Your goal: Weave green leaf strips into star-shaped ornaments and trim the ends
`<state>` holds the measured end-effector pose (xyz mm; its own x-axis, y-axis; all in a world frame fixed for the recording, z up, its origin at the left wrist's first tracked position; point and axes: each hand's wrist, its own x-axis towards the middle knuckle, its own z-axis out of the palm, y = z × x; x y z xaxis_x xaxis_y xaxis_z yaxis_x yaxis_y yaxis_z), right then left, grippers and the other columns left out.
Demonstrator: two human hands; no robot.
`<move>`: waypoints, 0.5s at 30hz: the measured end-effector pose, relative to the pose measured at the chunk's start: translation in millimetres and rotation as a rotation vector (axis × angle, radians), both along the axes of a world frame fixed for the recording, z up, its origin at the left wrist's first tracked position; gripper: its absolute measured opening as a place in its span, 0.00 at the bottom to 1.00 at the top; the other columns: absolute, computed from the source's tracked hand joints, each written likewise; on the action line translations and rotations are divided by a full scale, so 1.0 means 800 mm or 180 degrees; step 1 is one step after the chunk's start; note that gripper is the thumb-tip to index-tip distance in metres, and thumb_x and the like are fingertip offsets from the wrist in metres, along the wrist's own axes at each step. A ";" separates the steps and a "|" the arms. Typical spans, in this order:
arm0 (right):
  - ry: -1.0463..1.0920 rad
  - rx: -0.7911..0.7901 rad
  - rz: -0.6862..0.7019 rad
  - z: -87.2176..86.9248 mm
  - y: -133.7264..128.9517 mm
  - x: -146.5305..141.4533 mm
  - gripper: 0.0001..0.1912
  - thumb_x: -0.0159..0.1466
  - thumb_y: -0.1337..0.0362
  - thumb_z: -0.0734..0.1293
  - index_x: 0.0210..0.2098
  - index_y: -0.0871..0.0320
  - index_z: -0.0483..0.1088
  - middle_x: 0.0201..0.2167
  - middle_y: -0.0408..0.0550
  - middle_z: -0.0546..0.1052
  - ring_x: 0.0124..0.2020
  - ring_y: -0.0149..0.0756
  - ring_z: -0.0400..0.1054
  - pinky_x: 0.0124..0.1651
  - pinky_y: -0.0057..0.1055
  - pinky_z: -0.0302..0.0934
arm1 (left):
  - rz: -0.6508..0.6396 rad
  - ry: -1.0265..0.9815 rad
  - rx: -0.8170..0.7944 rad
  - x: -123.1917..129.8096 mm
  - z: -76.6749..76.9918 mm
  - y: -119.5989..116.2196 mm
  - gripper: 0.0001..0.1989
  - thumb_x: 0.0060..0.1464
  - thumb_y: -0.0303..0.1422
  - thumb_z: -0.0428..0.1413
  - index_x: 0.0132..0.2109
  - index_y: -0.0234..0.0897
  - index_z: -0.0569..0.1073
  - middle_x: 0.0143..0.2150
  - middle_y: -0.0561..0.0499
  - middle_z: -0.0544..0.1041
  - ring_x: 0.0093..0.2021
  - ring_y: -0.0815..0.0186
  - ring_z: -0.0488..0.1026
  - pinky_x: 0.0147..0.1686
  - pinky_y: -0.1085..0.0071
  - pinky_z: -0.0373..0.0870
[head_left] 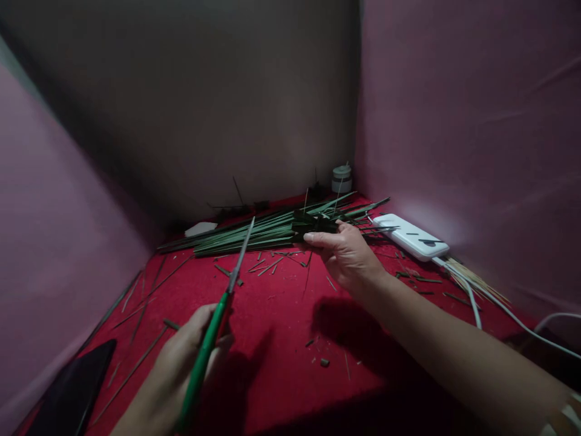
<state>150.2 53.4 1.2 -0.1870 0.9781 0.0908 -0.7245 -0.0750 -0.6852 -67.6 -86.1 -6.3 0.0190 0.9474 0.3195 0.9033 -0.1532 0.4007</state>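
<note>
My left hand (190, 345), low in the frame, is closed around a pair of scissors with long green handles (211, 345). Their narrow metal blades (242, 245) are together and point up and away over the table. My right hand (347, 251) pinches a dark folded leaf piece (313, 225) between thumb and fingers. Its exact shape is hard to make out in the dim light. Right behind it lies a bundle of long green leaf strips (245, 236), spread across the back of the table. The scissor tips overlap these strips in view, and I cannot tell whether they touch.
Leaf scraps (267, 266) litter the red tabletop (272, 339). A white power bank (411, 236) with white cables stands right, beside thin sticks (476, 281). A small jar (342, 180) sits in the back corner, a white card (201, 229) back left, a black phone (75, 387) front left. Walls enclose three sides.
</note>
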 end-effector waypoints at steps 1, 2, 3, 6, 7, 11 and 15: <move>0.0018 0.0049 -0.0077 0.000 -0.001 0.000 0.18 0.41 0.76 0.72 0.28 0.59 0.64 0.24 0.41 0.75 0.28 0.32 0.71 0.40 0.33 0.67 | -0.0211 0.0084 0.0054 0.003 -0.004 0.001 0.14 0.54 0.40 0.49 0.44 0.40 0.69 0.40 0.49 0.78 0.36 0.64 0.77 0.32 0.74 0.75; 0.0029 0.0097 -0.0144 -0.001 -0.001 0.001 0.17 0.41 0.76 0.72 0.28 0.59 0.64 0.25 0.41 0.75 0.28 0.32 0.71 0.41 0.33 0.67 | -0.0362 0.0183 0.0107 0.004 -0.009 0.003 0.15 0.55 0.38 0.48 0.49 0.40 0.67 0.44 0.48 0.77 0.41 0.64 0.77 0.36 0.74 0.75; 0.0037 0.0138 -0.0203 -0.001 -0.001 0.001 0.17 0.41 0.75 0.72 0.28 0.59 0.64 0.24 0.41 0.75 0.28 0.32 0.72 0.41 0.34 0.67 | -0.0490 0.0284 0.0158 0.004 -0.013 0.006 0.17 0.56 0.36 0.47 0.53 0.40 0.64 0.48 0.46 0.76 0.44 0.63 0.76 0.40 0.73 0.74; 0.0083 0.0137 -0.0367 -0.003 0.003 0.005 0.16 0.41 0.74 0.72 0.26 0.59 0.64 0.23 0.40 0.75 0.27 0.32 0.71 0.40 0.34 0.67 | -0.0668 0.0538 0.0196 0.006 -0.025 0.019 0.19 0.57 0.33 0.45 0.55 0.40 0.61 0.50 0.45 0.75 0.47 0.63 0.75 0.46 0.71 0.72; 0.0102 0.0095 -0.0420 -0.003 0.004 0.006 0.16 0.41 0.74 0.72 0.26 0.59 0.64 0.23 0.39 0.74 0.27 0.32 0.71 0.40 0.34 0.67 | -0.0730 0.0586 0.0112 0.008 -0.027 0.024 0.18 0.58 0.33 0.45 0.55 0.41 0.61 0.50 0.46 0.75 0.46 0.64 0.75 0.46 0.72 0.72; 0.0166 -0.0073 -0.0525 -0.006 0.010 0.008 0.17 0.40 0.76 0.72 0.26 0.58 0.63 0.21 0.39 0.74 0.26 0.32 0.71 0.39 0.34 0.67 | -0.0964 0.0727 0.0111 0.021 -0.027 0.038 0.18 0.58 0.33 0.45 0.55 0.43 0.60 0.50 0.48 0.75 0.46 0.66 0.75 0.44 0.75 0.72; 0.0246 -0.0099 -0.0475 -0.010 0.012 0.008 0.17 0.40 0.76 0.71 0.26 0.58 0.63 0.23 0.39 0.74 0.27 0.33 0.72 0.42 0.36 0.67 | -0.1012 0.0750 0.0272 0.035 -0.021 0.044 0.16 0.56 0.30 0.45 0.52 0.42 0.61 0.41 0.50 0.78 0.37 0.67 0.78 0.35 0.78 0.74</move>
<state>156.7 62.6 -7.2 -0.0332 0.9971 0.0687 -0.7797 0.0171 -0.6259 -39.6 -51.1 -23.1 0.3891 0.8526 0.3488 0.8711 -0.4638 0.1619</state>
